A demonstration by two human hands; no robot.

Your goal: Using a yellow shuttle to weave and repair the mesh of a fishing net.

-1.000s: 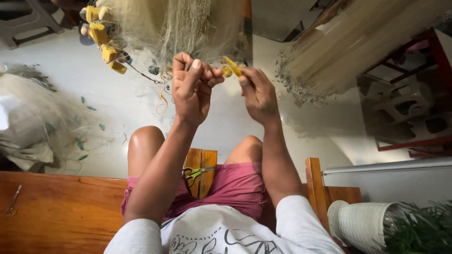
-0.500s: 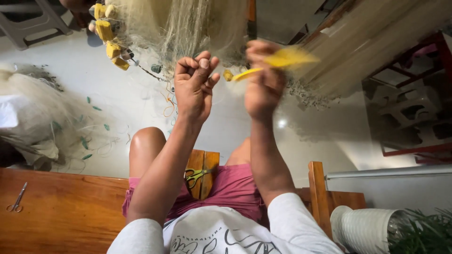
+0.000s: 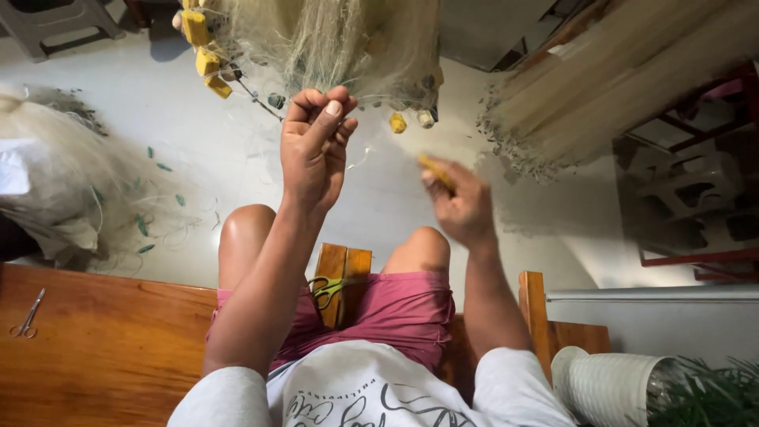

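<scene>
Pinching the net's edge [image 3: 332, 95], left hand [image 3: 315, 150]; right hand [image 3: 458, 202] grips a yellow needle [image 3: 435, 170].

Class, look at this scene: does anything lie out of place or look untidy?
Yes. Green scraps lie scattered on the pale floor beside a heaped net. Small scissors sit alone on the wooden bench.

Net [image 3: 332, 39] hangs ahead above both hands, scissors [image 3: 328, 289] between knees, bench [image 3: 103, 340] left
</scene>
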